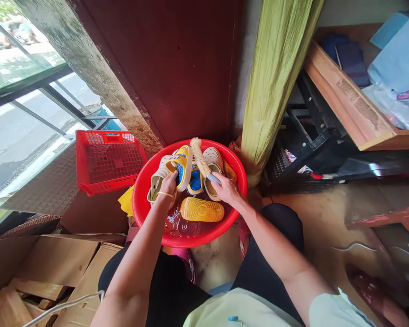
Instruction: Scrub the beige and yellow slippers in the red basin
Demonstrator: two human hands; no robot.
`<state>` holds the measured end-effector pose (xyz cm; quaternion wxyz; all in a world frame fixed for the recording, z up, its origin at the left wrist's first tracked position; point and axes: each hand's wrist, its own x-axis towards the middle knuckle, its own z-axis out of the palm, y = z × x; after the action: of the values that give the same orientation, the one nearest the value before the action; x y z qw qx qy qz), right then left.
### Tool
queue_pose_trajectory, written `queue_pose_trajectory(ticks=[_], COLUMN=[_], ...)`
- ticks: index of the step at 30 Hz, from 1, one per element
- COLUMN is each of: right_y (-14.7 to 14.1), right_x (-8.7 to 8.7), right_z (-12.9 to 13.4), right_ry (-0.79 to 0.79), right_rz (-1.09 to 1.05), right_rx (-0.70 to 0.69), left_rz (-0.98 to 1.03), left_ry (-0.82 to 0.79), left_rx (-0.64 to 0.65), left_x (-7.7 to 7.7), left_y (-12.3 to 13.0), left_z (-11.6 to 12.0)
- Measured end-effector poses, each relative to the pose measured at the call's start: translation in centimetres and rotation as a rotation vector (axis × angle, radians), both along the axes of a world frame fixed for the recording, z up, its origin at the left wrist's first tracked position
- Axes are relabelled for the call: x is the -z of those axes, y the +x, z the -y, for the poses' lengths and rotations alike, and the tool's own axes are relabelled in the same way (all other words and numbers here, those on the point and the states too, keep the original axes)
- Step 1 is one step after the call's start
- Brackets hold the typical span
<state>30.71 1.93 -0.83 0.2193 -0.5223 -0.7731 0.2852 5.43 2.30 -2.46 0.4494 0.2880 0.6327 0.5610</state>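
While my left fingers (172, 176) grip the yellow sandal (181, 159) at eleven o'clock over the red tub (191, 242), I see its blue footbed, printed strap and thick pale sole edge. My right fingers (221, 178) close around the grey handle of a bristled brush (200, 159), its head toward twelve o'clock.

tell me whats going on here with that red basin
A seated person is holding a yellow and blue sandal in the left hand and a bristle brush by its grey handle in the right hand, both over a red basin. Shallow water shows in the basin, along with pale clogs, another sandal with a blue footbed and a yellow shoe lying sole up. The brush's bristles are beside the held sandal; whether they touch it is unclear.
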Motion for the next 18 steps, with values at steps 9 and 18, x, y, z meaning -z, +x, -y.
queue_pose_trajectory(ticks=[9, 18], right_y=[0.7, 1.3], right_x=[-1.0, -1.4], right_z=[0.6, 3.1], right_ry=[-0.013, -0.149], right_rz=[0.065, 0.418], right_rx=[-0.077, -0.310], left_rz=[-0.534, -0.695], left_ry=[-0.009, -0.331], left_rx=[0.365, 0.254], left_x=[3.2, 6.1], left_y=[2.5, 0.5], left_z=[7.9, 10.6])
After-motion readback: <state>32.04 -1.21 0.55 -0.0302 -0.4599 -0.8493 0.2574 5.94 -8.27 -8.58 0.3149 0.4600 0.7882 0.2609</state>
